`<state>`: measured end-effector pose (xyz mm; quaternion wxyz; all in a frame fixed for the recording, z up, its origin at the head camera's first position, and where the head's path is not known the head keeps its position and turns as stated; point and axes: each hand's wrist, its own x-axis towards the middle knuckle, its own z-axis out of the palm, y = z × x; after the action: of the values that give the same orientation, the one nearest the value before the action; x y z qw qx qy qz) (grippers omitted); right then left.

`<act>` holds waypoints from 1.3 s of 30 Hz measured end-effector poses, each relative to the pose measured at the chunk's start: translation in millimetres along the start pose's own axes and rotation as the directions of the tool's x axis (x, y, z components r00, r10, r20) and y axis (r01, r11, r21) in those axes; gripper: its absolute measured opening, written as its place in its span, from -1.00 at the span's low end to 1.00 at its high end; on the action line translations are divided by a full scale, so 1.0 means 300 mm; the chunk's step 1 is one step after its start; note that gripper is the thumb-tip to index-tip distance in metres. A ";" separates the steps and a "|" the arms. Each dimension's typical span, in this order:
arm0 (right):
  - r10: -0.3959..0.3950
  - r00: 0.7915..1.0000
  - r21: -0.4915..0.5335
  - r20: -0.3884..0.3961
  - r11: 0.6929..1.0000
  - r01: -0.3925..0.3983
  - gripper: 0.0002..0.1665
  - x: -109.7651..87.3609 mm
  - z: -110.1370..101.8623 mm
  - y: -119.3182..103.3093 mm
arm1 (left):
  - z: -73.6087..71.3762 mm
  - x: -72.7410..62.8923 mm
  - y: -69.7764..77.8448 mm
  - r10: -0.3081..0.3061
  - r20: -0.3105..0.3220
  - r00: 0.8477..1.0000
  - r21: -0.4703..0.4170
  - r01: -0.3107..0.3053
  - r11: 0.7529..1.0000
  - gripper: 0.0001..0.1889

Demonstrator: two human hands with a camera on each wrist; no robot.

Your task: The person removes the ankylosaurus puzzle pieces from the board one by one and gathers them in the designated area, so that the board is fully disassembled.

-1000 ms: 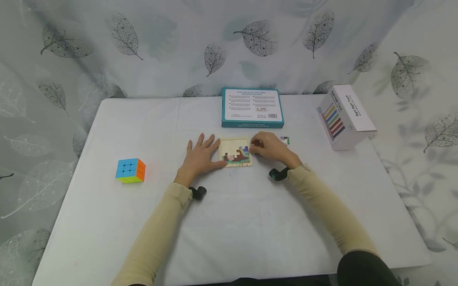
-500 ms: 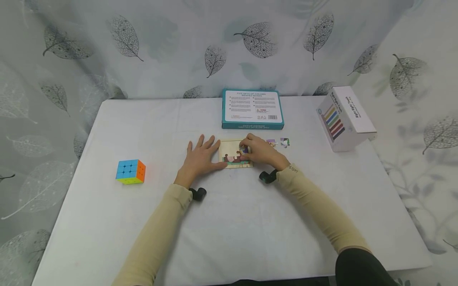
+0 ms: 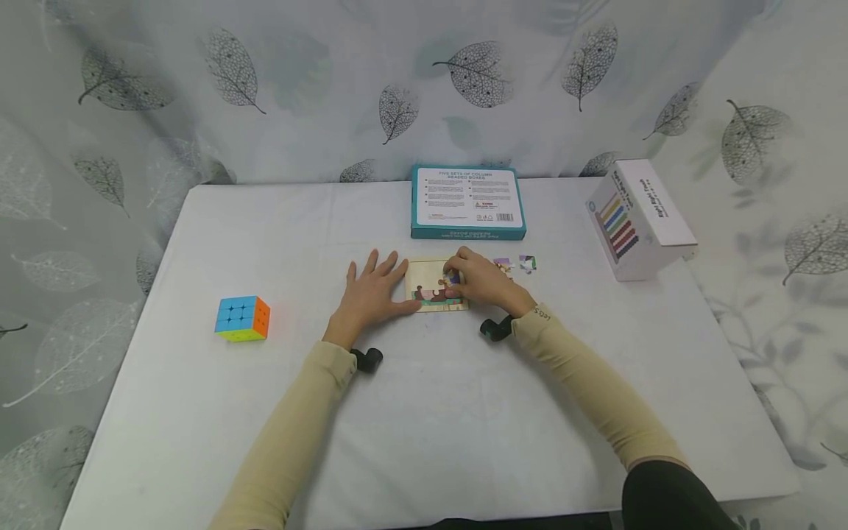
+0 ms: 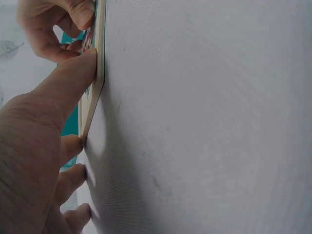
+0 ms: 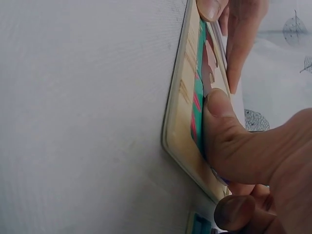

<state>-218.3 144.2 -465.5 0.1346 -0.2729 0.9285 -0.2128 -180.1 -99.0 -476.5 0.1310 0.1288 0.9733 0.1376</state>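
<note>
A small wooden jigsaw puzzle tray point(image 3: 424, 269) lies flat on the white table, with coloured pieces along its lower part and bare wood at its upper left. My left hand point(image 3: 372, 298) rests at its left side, fingers spread; the thumb lies on the lower frame, as the left wrist view point(image 4: 90, 61) also shows. Over the tray's right side, my right hand point(image 3: 486, 280) pinches a puzzle piece between thumb and fingers, mostly hidden by them. In the right wrist view its thumb point(image 5: 220, 109) lies against the fitted pieces point(image 5: 197, 105).
Loose puzzle pieces point(image 3: 527, 263) lie right of the tray, partly behind the right hand. Behind it is a flat teal box point(image 3: 468, 202). A white box point(image 3: 639, 219) stands at the back right, a puzzle cube point(image 3: 241, 318) at the left. A leaf-print curtain point(image 3: 298, 88) hangs behind.
My right hand has moved left from beside the tray's right edge to over its right side, uncovering another loose piece, then held still. My left hand has stayed in place.
</note>
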 end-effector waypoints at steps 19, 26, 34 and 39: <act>-0.067 0.998 0.007 -0.021 0.998 0.067 -0.60 -0.003 -0.012 -0.005 | -0.005 -0.006 0.004 0.008 -0.001 1.000 0.014 -0.008 1.000 -0.01; -0.098 0.995 0.009 -0.032 0.995 0.098 -0.74 -0.006 -0.018 -0.007 | -0.004 -0.005 0.003 0.003 -0.004 1.000 0.010 -0.003 1.000 -0.01; -0.140 0.989 0.031 -0.038 0.989 0.141 -0.83 -0.005 -0.015 -0.004 | 0.000 -0.006 0.002 0.013 -0.014 1.000 0.010 -0.012 1.000 -0.02; -0.162 0.986 0.066 -0.046 0.984 0.164 -0.87 -0.010 -0.020 0.000 | -0.001 -0.007 0.004 0.011 -0.012 1.000 0.018 -0.011 1.000 -0.02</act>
<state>-218.0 147.7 -460.0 0.1075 -0.3389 0.8976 -0.2605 -177.9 -98.5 -475.4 0.1233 0.1344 0.9746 0.1302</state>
